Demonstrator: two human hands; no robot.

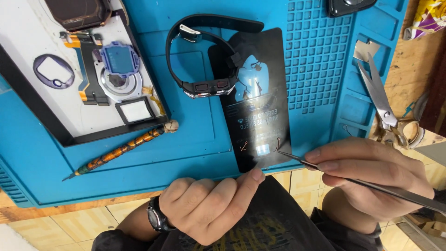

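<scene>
The person's right hand [371, 179] pinches a pair of slim metal tweezers [325, 168] between thumb and forefinger, the other fingers curled close beneath. The tweezer tips rest on a tiny copper-coloured hook-shaped part [278, 144] lying on a glossy black card [260, 107], near the card's near right corner. A second tiny part [243, 147] sits on the same card, just to the left, apart from the first.

The left hand [209, 207] is loosely fisted (a dark wristwatch [155, 216] on the wrist), its forefinger stretched out so the tip presses on the near edge of the card, where the card overhangs the near edge of the blue work mat [46, 153].

On the far end of the card lies a black smartwatch [209, 87] with its strap looped, the case tipped on its side. At the mat's far left corner a white tray with a dark rim [28, 42] holds opened watch parts: a round frame with a blue square module [120, 60], a small square piece [134, 111] and an oval ring [53, 70]. Just beside the tray's near edge lies a thin tool with an orange-and-green patterned handle [125, 148]. A pair of scissors [383, 102] rests across the mat's right edge, well apart from the hands.
</scene>
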